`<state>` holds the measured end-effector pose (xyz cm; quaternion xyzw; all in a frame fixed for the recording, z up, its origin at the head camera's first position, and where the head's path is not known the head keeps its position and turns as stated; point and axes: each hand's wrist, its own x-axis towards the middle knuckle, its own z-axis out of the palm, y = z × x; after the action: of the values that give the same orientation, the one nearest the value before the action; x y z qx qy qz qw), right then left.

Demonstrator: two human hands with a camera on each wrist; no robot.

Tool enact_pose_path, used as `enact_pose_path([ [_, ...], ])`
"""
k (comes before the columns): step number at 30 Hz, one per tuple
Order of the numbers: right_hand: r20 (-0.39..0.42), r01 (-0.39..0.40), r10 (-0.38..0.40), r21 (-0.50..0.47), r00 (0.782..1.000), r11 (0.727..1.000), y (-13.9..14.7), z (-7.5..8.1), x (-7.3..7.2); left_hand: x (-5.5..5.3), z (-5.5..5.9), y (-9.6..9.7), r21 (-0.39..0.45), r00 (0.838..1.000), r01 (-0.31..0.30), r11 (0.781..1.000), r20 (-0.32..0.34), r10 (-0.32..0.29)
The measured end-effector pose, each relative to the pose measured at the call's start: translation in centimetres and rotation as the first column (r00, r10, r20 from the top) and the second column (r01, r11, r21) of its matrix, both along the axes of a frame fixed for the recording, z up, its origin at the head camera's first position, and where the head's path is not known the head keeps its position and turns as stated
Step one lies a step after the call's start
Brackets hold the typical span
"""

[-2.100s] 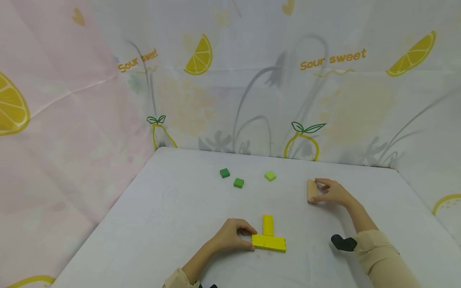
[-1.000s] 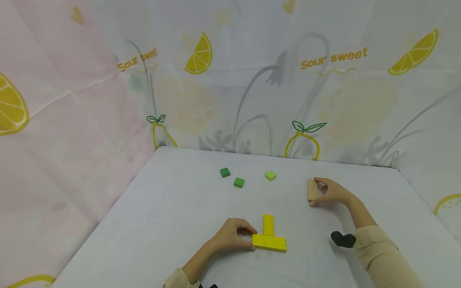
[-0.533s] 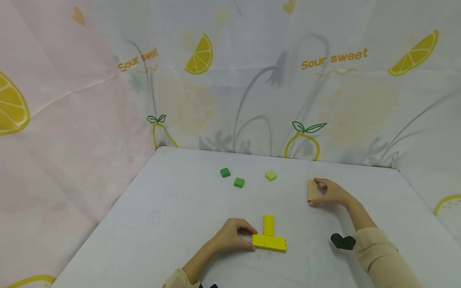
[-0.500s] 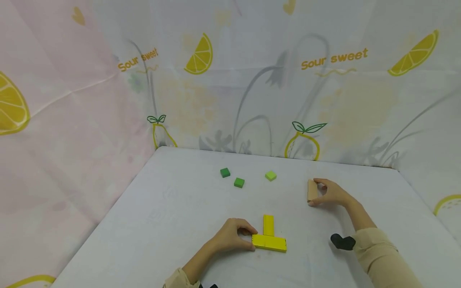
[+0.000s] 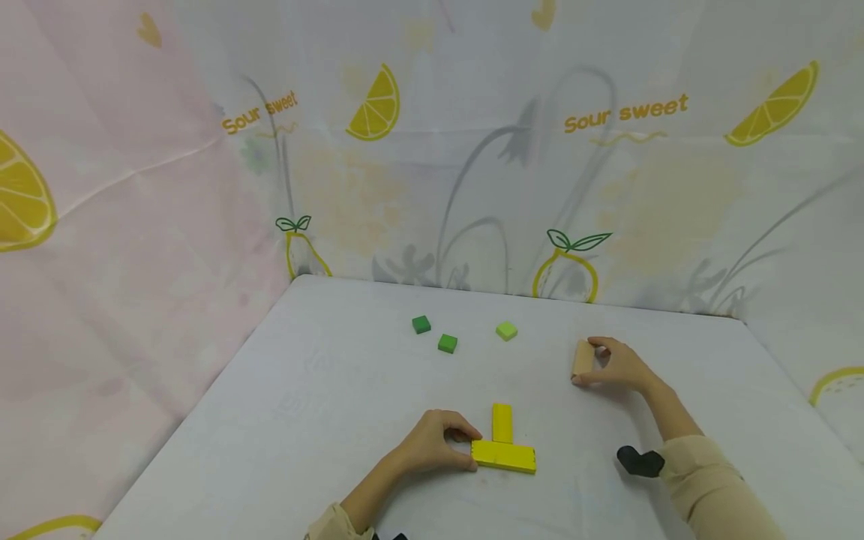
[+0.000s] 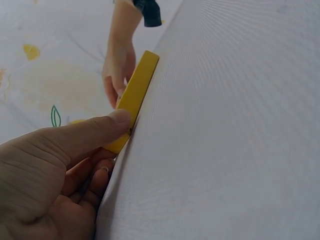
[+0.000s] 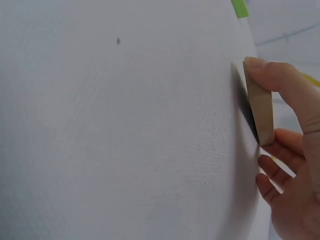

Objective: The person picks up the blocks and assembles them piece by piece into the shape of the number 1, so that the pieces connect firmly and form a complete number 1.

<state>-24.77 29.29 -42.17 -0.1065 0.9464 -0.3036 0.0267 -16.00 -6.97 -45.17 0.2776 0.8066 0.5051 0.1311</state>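
My left hand (image 5: 428, 442) pinches the left end of a long yellow wooden block (image 5: 504, 455) lying flat on the white cloth. A second yellow block (image 5: 502, 422) meets its far side, so the pair form an upside-down T. In the left wrist view the thumb presses along the edge of the yellow block (image 6: 137, 89). Farther right, my right hand (image 5: 622, 367) grips a plain wood-coloured block (image 5: 583, 358) by its two ends, between thumb and fingers. The right wrist view shows the plain block (image 7: 261, 107) tilted, with a dark shadow between it and the cloth.
Two dark green blocks, one (image 5: 421, 325) behind the other (image 5: 448, 343), lie toward the back of the white table (image 5: 324, 420). A light green block (image 5: 506, 331) is to their right. Printed cloth (image 5: 432, 187) hangs behind the table and along the left side.
The plain wooden block has shifted slightly left and toward me in my right hand and is turned a little. My left hand and the yellow blocks stay where they were.
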Motion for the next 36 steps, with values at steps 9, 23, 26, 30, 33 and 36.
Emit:
enact_pose_path([
  [9, -0.023, 0.002, -0.002, -0.008, 1.0, 1.0, -0.4, 0.0, 0.3, 0.0, 0.0, 0.0, 0.013, 1.0, 0.011, 1.0, -0.007, -0.011],
  [23, -0.039, -0.02, 0.019, -0.012, 0.999, 1.0, -1.2, 0.4, 0.4, 0.2, 0.3, -0.1, 0.014, 1.0, 0.015, 1.0, 0.009, -0.016],
  [26, -0.045, -0.019, 0.019, -0.011, 0.999, 1.0, -1.5, 0.4, 0.4, 0.2, 0.4, -0.1, 0.013, 1.0, 0.015, 1.0, 0.005, -0.015],
  [30, -0.048, -0.02, 0.019, -0.02, 0.999, 1.0, -1.8, 0.4, 0.4, 0.1, 0.4, -0.1, 0.017, 1.0, 0.014, 1.0, 0.008, -0.014],
  [33, -0.046, -0.018, 0.016, -0.025, 0.999, 1.0, -2.0, 0.4, 0.5, 0.2, 0.4, -0.1, 0.016, 1.0, 0.014, 1.0, 0.008, -0.015],
  [36, -0.042, -0.018, 0.017, -0.039, 0.999, 0.999, -2.3, 0.5, 0.5, 0.2, 0.3, -0.1, 0.013, 1.0, 0.016, 1.0, 0.002, -0.016],
])
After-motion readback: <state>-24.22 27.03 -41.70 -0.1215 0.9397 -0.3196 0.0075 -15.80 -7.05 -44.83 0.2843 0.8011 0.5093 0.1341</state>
